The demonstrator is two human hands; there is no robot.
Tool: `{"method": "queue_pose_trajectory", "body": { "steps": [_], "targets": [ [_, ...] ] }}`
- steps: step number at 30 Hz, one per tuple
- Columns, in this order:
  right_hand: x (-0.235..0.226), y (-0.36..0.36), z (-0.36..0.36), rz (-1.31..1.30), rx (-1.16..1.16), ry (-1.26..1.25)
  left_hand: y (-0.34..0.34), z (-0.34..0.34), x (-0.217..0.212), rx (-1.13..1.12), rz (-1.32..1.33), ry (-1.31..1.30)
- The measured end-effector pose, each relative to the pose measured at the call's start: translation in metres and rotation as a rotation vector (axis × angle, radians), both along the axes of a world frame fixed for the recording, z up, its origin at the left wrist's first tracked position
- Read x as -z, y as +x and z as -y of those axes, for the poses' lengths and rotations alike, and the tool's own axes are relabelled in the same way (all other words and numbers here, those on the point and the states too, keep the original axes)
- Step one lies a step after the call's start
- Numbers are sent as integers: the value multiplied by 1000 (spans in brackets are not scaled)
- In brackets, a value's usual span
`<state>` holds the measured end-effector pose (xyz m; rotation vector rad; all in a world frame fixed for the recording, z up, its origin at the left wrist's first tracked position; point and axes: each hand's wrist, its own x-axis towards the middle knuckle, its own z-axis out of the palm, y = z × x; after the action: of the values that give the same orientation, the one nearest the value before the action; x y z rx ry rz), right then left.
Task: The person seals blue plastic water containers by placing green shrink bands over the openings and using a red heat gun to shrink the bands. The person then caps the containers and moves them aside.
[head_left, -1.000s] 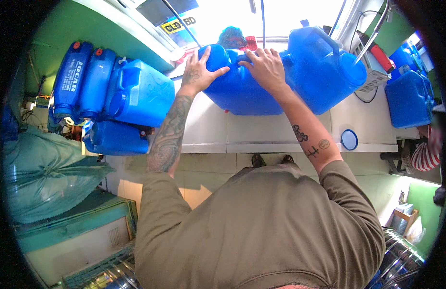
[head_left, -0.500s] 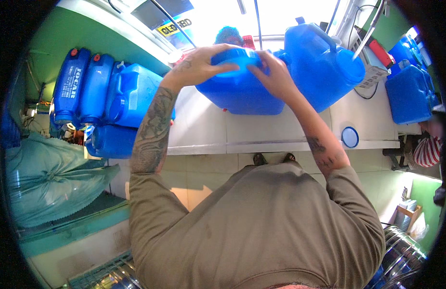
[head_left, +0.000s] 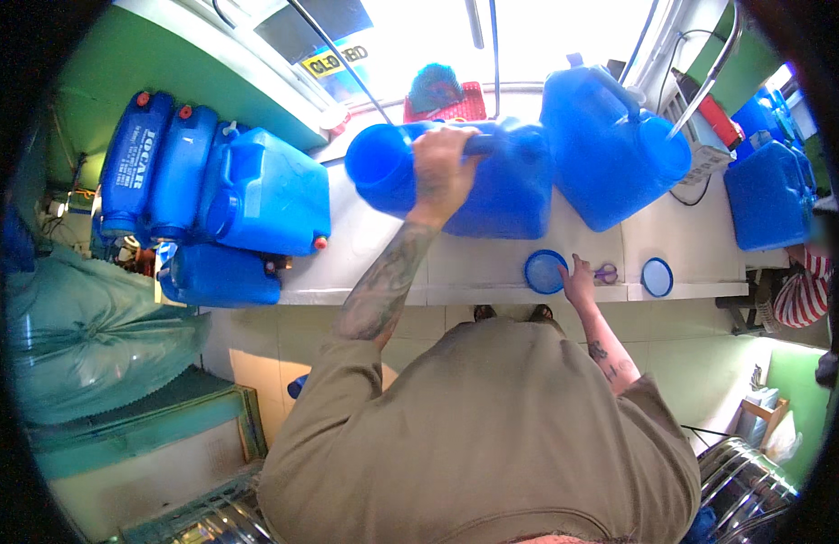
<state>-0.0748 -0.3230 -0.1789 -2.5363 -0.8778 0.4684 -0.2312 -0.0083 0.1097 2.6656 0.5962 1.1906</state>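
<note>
Now left fingers (head_left: 440,147) are clamping the newly uncapped plastic jerrycan's (head_left: 510,190) handle. Right fingers (head_left: 578,266) are spreading beside a round cap (head_left: 543,271).

Blu jug (head_left: 512,190), blu lid (head_left: 543,272)

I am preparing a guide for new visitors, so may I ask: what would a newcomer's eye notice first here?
Probably the big blue container in the middle of the counter, its open mouth at the left end and the left-hand grip on its handle. Near the front edge, the right-hand grip is at a round blue lid, with another lid farther right. More blue containers crowd the left side.
</note>
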Motion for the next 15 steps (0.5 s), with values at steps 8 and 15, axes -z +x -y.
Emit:
{"method": "queue_pose_trajectory", "body": {
  "steps": [8, 15],
  "targets": [
    [-192, -47, -47, 47, -164, 615, -139, -120, 82, -73, 555, -926],
    [-303, -86, -73, 226, -243, 725, -106, -101, 231, 70, 524, -1587]
  ]
}}
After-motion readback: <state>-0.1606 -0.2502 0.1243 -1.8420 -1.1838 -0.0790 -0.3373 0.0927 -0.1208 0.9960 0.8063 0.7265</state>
